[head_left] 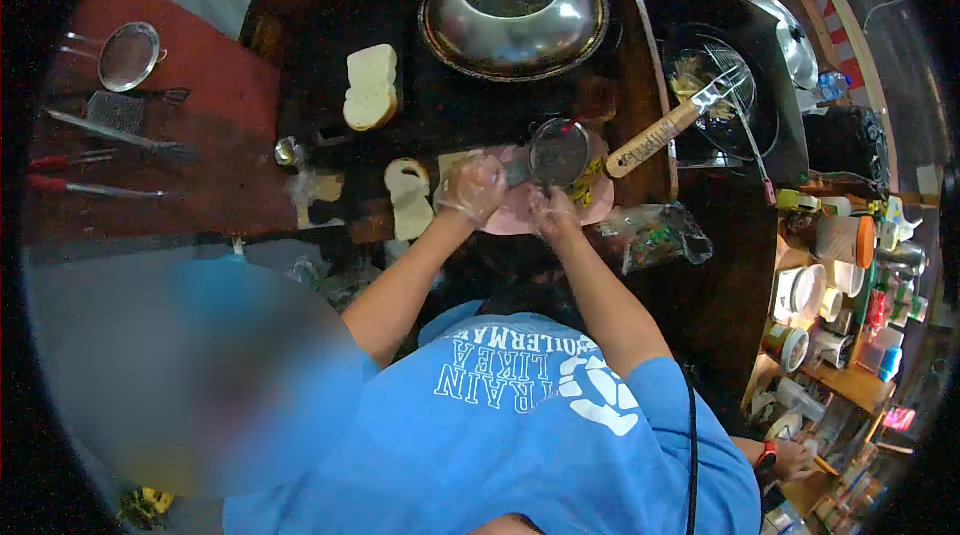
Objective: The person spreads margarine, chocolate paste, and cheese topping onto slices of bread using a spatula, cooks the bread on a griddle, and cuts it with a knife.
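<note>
My left hand (476, 187), in a thin clear glove, is wrapped round the handle of a dark, round, cup-like utensil (560, 151). That utensil is held over a pink board (512, 219). Just below its rim is my right hand (554, 211), with fingers curled in; what they grip, if anything, is hidden. Beside the right hand, yellow-green food pieces (590, 185) lie on the board. Bread slices (409, 199) rest left of my left hand, and more bread slices (371, 87) lie farther back.
A lidded metal pan (515, 15) stands at the back. A wooden-handled wire skimmer (655, 140) reaches over a dark wok (765, 115). A plastic bag (655, 235) lies right of the board. One person (260, 385) is close on my left; another person's hand (793, 460) shows at lower right.
</note>
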The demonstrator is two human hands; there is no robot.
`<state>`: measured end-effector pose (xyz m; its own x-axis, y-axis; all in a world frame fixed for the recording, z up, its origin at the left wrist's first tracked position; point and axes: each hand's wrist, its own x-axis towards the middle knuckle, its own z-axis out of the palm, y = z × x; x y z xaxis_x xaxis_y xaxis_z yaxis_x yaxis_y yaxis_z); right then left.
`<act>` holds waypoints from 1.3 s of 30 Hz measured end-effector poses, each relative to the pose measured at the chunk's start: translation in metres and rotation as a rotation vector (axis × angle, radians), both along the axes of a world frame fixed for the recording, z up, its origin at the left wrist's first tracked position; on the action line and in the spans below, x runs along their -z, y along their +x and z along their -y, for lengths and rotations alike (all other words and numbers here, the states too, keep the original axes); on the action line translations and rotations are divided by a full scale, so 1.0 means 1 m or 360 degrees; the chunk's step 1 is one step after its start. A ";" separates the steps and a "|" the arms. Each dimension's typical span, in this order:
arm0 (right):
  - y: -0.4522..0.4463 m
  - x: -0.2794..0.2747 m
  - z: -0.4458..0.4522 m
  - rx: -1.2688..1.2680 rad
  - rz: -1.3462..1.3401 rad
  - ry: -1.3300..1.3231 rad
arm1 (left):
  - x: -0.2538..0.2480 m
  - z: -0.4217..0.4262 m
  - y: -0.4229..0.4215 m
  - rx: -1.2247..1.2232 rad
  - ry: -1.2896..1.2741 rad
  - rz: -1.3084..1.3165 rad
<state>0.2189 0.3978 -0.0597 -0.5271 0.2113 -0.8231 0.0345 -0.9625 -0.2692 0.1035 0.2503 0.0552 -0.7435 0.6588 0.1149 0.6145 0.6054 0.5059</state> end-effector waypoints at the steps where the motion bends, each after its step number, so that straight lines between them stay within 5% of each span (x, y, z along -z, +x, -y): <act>1: -0.004 -0.002 -0.003 0.0111 -0.0052 -0.0443 | -0.016 -0.021 -0.005 0.0065 -0.0026 0.0006; 6: 0.004 -0.007 0.000 0.0113 -0.0047 -0.0141 | -0.019 -0.116 -0.017 0.0297 -0.0086 -0.0151; 8: 0.015 0.017 -0.003 0.0049 -0.0112 -0.0280 | -0.004 -0.148 -0.022 0.0300 -0.0401 0.0003; 14: 0.040 -0.035 -0.010 -0.0227 -0.0052 0.0019 | 0.038 -0.204 -0.030 0.0320 -0.0672 0.0201; 16: 0.049 -0.056 -0.011 -0.0568 0.0047 0.0345 | 0.038 -0.216 -0.030 0.0128 -0.0647 0.0341; 20: 0.085 0.017 -0.028 -0.0866 0.0195 0.1258 | 0.062 -0.234 -0.040 0.0132 -0.0526 0.0390; 21: 0.092 0.031 -0.034 -0.0866 0.0232 0.1500 | 0.077 -0.226 -0.036 0.0096 -0.0277 -0.0088; 24: 0.105 0.036 -0.044 -0.1008 0.0341 0.1671 | -0.013 -0.218 -0.035 0.0208 -0.0557 0.0352; 27: 0.117 0.047 -0.050 -0.1196 0.0220 0.2010 | 0.054 -0.221 -0.032 0.0092 -0.0406 0.0212; 30: 0.117 0.023 -0.053 -0.1306 0.0142 0.2022 | 0.039 -0.228 -0.042 0.0273 -0.0497 0.0175; 32: 0.114 0.012 -0.052 -0.1194 0.0255 0.1547 | 0.003 -0.232 -0.038 0.0073 -0.0480 0.0253; 36: 0.116 -0.020 -0.060 -0.1218 0.0194 0.1747 | 0.001 -0.237 -0.038 0.0083 -0.0727 0.0189; 39: 0.119 -0.015 -0.066 -0.1311 0.0225 0.1495 | -0.013 -0.232 -0.031 -0.0036 -0.0482 0.0186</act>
